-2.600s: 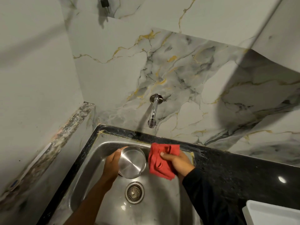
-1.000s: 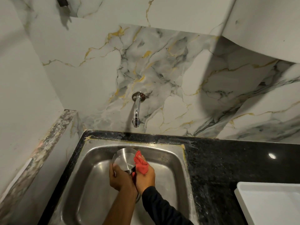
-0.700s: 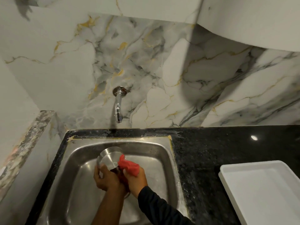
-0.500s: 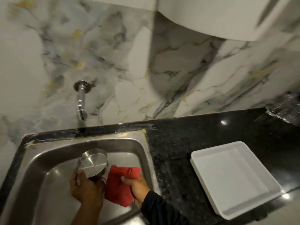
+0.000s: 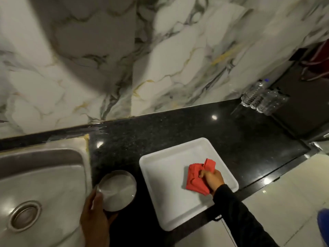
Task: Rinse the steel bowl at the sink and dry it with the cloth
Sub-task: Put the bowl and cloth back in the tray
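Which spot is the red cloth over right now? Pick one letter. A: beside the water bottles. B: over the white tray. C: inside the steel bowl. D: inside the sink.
B: the right hand holds the red cloth over the white tray, apart from the steel bowl.

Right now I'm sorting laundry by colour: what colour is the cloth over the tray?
Red, plain, no pattern. The cloth shows clearly in the head view.

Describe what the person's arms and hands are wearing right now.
The right arm is covered by a long black sleeve ending at the wrist; the right hand is bare, with no glove. The left hand is bare too, and no sleeve shows on the visible forearm. No rings, watch or markings can be made out; the frame is blurred.
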